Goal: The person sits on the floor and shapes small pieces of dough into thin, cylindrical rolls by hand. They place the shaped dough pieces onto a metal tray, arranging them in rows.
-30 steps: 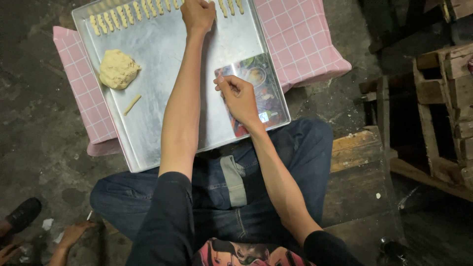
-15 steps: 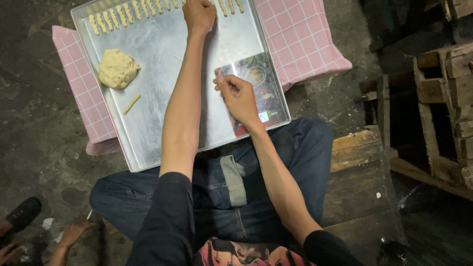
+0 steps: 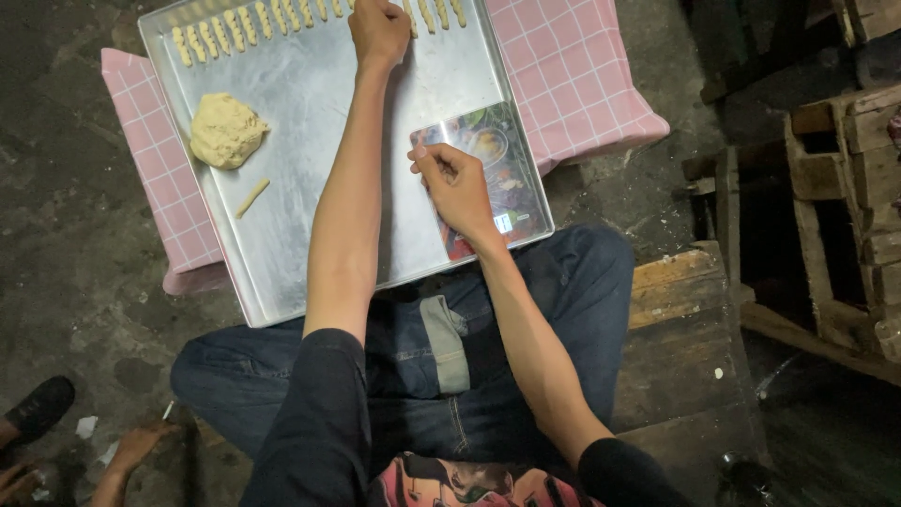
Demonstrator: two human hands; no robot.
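Nothing has moved since a moment ago. The left hand [image 3: 378, 30] rests, fingers curled, on the row of dough sticks [image 3: 249, 25] at the tray's [image 3: 300, 225] far edge; about fifteen show. The right hand [image 3: 457, 184], loosely closed, presses one printed card [image 3: 493, 150]. One dough lump [image 3: 226, 130], one loose stick [image 3: 251, 197].

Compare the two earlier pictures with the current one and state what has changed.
Nothing visibly changed. The left hand is at the row of dough sticks, the right hand rests on the printed card, and the dough lump sits on the tray.
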